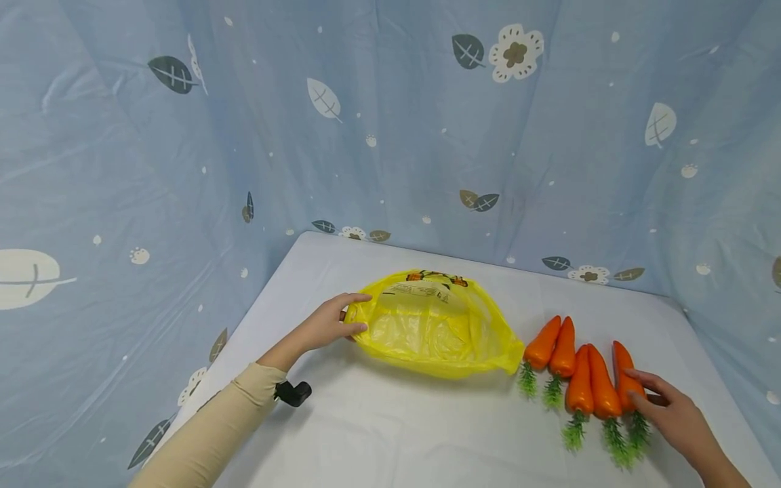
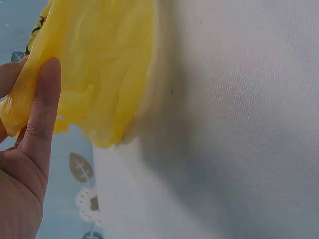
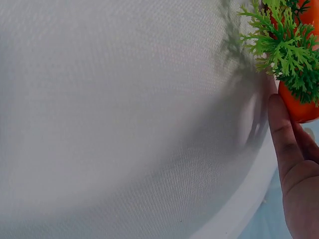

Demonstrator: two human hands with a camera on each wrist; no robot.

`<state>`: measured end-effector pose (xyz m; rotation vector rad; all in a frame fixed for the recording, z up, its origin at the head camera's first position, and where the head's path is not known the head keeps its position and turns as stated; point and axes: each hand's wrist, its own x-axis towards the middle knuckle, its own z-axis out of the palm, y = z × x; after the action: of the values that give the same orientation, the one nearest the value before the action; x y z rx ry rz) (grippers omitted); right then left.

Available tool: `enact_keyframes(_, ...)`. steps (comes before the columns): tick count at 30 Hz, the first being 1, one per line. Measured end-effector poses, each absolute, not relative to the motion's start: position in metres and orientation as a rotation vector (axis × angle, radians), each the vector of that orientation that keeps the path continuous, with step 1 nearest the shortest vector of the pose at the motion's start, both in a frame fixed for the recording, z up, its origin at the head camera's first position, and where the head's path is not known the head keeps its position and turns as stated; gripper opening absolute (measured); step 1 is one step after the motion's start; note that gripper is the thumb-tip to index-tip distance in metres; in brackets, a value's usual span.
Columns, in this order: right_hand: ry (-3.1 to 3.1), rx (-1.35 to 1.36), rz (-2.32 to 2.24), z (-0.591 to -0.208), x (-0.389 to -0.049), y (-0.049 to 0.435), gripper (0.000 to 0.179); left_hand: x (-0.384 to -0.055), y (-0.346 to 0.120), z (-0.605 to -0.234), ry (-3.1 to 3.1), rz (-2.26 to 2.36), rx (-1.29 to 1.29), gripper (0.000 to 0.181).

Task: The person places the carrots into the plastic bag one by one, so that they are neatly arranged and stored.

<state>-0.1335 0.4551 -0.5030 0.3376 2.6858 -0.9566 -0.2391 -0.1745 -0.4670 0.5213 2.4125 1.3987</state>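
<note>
A yellow plastic bag (image 1: 421, 362) lies with its mouth spread wide in the middle of the white table. My left hand (image 1: 326, 324) grips the bag's left end between thumb and fingers; in the left wrist view the thin yellow film (image 2: 107, 64) hangs from that hand (image 2: 30, 149). On the right, my right hand (image 1: 677, 417) holds the rightmost orange carrot (image 1: 624, 366) around its thick end, thumb on the near side. The right wrist view shows this carrot's orange body (image 3: 298, 107) and green leafy top (image 3: 286, 47) against the hand (image 3: 294, 174).
Several more carrots with green tops lie in a row left of the held one, the leftmost carrot (image 1: 542, 344) close to the bag's right end. A black device (image 1: 294, 394) sits by the left wrist. Blue leaf-patterned curtain (image 1: 390, 135) surrounds the white table (image 1: 390, 427).
</note>
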Motion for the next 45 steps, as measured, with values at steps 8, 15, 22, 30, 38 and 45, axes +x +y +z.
enact_keyframes(8,2.67,0.34,-1.031,-0.502,-0.133,0.456,0.082,-0.238,-0.173,-0.466,2.363,1.449,0.507,0.068)
enact_keyframes(15,2.658,0.342,-1.098,-0.503,-0.131,0.46,0.079,-0.238,-0.174,-0.469,2.332,1.481,0.496,0.072)
enact_keyframes(22,2.663,0.338,-1.133,-0.502,-0.129,0.458,0.078,-0.238,-0.175,-0.47,2.33,1.459,0.491,0.073)
enact_keyframes(30,2.646,0.309,-1.192,-0.498,-0.125,0.46,0.072,-0.237,-0.175,-0.47,2.299,1.47,0.485,0.074)
enact_keyframes(38,2.606,0.297,-1.277,-0.493,-0.126,0.461,0.068,-0.237,-0.174,-0.473,2.278,1.496,0.483,0.073)
enact_keyframes(45,2.624,0.256,-1.305,-0.491,-0.125,0.458,0.064,-0.236,-0.174,-0.471,2.27,1.503,0.474,0.071)
